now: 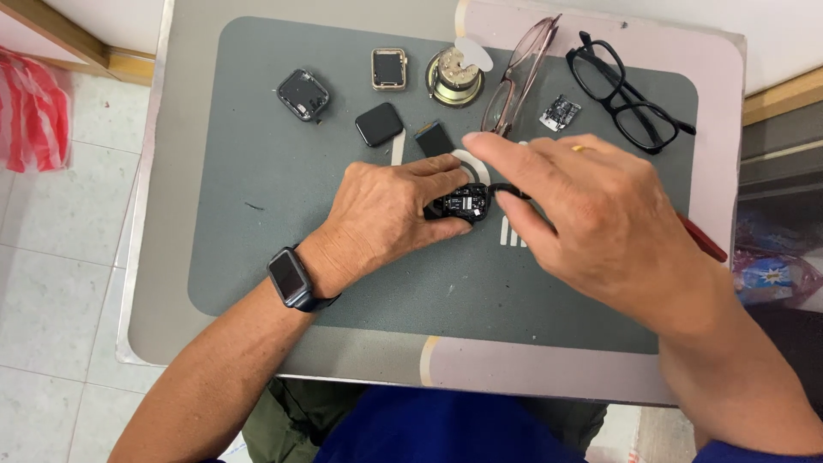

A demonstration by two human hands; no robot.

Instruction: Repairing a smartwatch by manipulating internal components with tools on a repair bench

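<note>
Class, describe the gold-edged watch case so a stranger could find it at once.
Start at the grey mat on the table and look along its far edge. Between the open dark watch case and the round metal speaker lies the gold-edged watch case. It alone has a pale gold rim.

A dark, blank rounded-square screen sits on the wristwatch [288, 277] at the left wrist. On the grey mat, a loose black screen panel [379, 124] lies face up, with a gold-framed watch case [388, 69] showing a dark screen beyond it. A red-and-white plastic bag [30, 111] lies on the floor at left; a blue-printed packet [770, 276] sits at right.
</note>
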